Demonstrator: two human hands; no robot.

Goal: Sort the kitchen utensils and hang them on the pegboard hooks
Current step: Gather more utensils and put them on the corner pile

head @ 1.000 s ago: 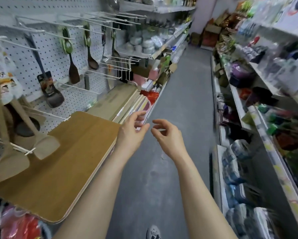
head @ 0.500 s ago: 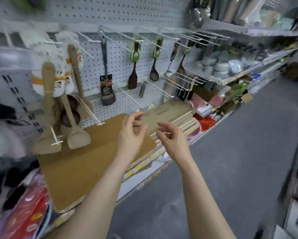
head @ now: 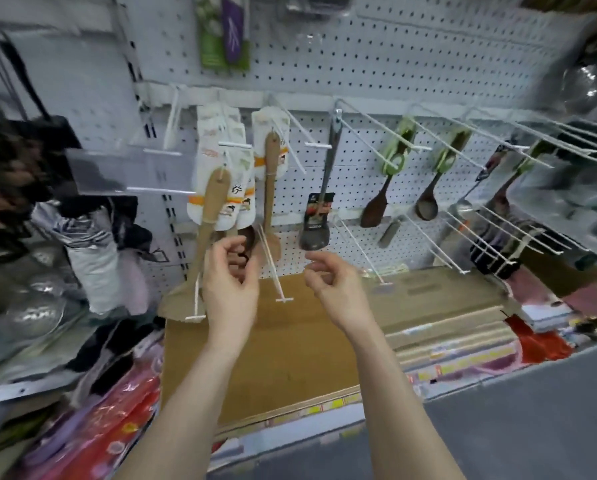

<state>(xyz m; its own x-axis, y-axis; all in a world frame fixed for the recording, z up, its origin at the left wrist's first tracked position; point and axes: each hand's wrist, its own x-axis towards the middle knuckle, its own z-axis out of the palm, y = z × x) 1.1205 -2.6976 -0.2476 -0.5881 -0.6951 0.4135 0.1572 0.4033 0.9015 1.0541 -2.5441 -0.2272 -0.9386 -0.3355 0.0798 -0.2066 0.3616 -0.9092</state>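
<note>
Wooden spatula (head: 211,206) hangs nearest; our left hand (head: 231,285) and right hand (head: 337,285) are loosely curled, empty; we should grip its handle and lift squarely off the pegboard (head: 359,64).

Both bare forearms stretched forward, side by side. Left grip (head: 233,282) has its fingers curled toward the thumb, can't tell if it's pinching anything. Right grip (head: 335,285) is loosely curled, empty.

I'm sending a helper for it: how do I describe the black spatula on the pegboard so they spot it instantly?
Face the white pegboard. Near its middle, a black spatula hangs by a grey handle. To its left hang pale wooden spatulas, to its right dark wooden spoons on green cards; only it wears a black-and-red label.
</note>
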